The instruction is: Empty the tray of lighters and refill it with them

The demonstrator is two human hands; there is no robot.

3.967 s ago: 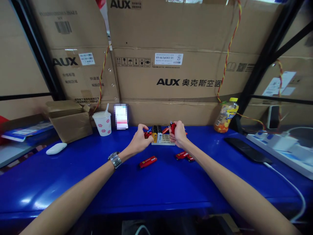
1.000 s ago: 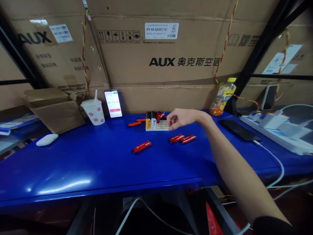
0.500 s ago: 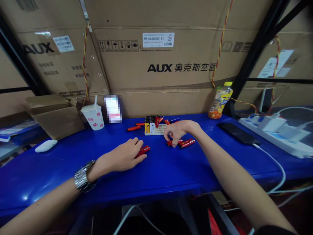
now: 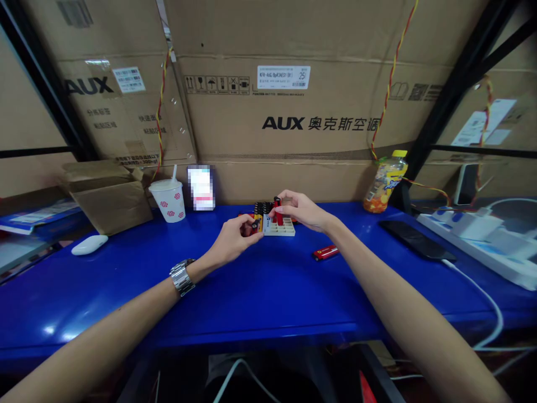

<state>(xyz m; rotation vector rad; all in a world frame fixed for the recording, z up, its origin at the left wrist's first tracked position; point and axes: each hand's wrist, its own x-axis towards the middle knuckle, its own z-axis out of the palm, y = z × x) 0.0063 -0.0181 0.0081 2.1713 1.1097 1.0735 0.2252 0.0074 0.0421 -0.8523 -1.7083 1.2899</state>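
My right hand pinches a red lighter upright, black end up, at the white gridded tray. I cannot tell whether its lower end is inside a compartment. Left of it, several lighters with black tops stand in rows in the tray. My left hand is closed around another red lighter, tilted beside the tray's left end and mostly hidden by the fingers. One more red lighter lies on the blue table, near my right wrist.
On the left of the blue table are a white mouse-like object, a cardboard box and a paper cup with straw. A lit phone leans behind. A bottle, black phone and power strip occupy the right.
My right hand has picked up a red lighter from the table and brought it upright to the tray. My left hand has carried its lighter forward to the tray's left end.
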